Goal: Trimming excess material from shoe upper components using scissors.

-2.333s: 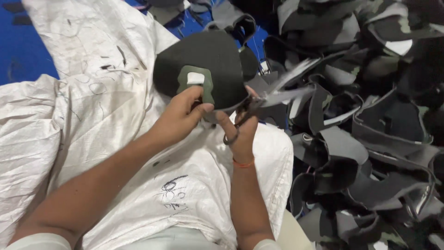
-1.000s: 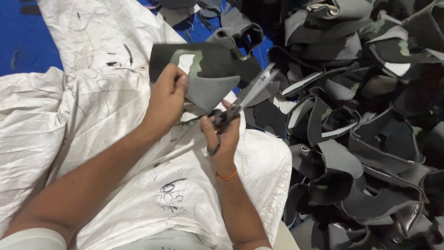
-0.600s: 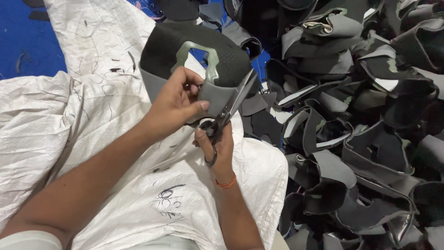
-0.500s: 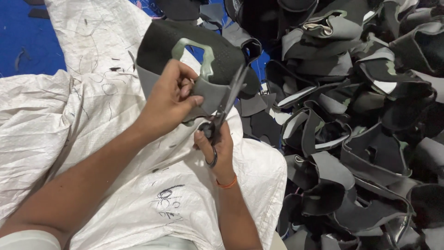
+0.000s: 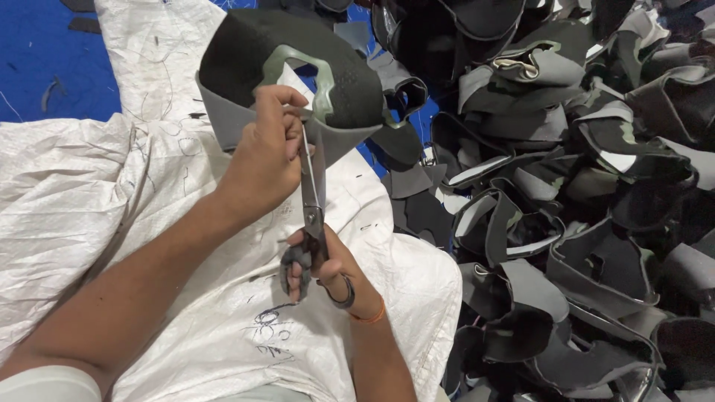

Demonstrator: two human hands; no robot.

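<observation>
A blue floor (image 5: 45, 52) carries everything here. Directly under both hands it is covered by a crumpled white woven sack (image 5: 89, 193), marked with dark scribbles, which spreads out to the left of them and up past them. To the right of the hands, a big heap of black and grey shoe-upper pieces (image 5: 566, 186) lies piled, its near edge overlapping the sack. Beyond the hands, small dark scraps (image 5: 78, 6) sit on the bare blue.

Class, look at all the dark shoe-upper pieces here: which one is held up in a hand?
The dark upper with the green trim, gripped by the left hand above the white sack; the others lie heaped at right.
</observation>
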